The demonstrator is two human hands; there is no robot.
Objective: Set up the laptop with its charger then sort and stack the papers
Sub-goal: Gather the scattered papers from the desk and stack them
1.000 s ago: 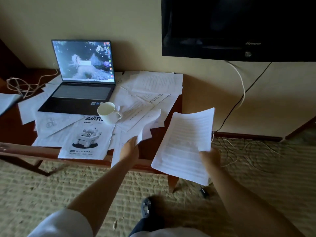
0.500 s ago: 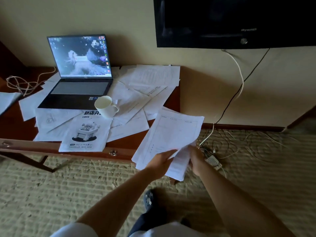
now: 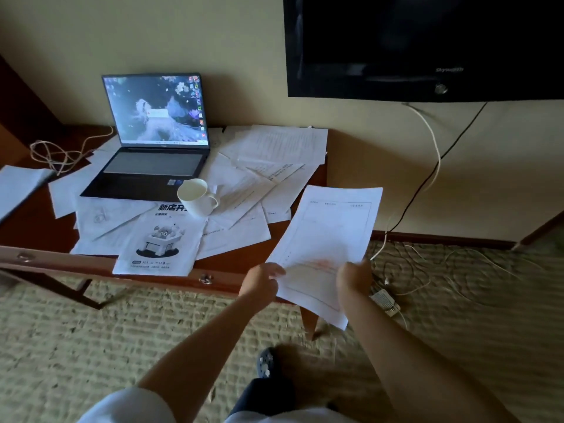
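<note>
- Wooden desk (image 3: 18, 227) against beige wall, TV (image 3: 427, 41) mounted above right end, carpet below.
- Laptop (image 3: 152, 141) open, screen lit, back-left area of desk; cable (image 3: 58, 152) coiled at its left, conn. to laptop can't tell.
- Loose papers (image 3: 274, 148) scattered over desk, robot flyer (image 3: 158, 242) overhanging front edge; white mug (image 3: 197, 196) just in front of laptop.
- Left hand (image 3: 259, 280) + right hand (image 3: 354, 274) both grip held sheets (image 3: 326, 236) by near end, off desk's front-right corner.
- Charger brick (image 3: 383, 302) on floor by right hand.
</note>
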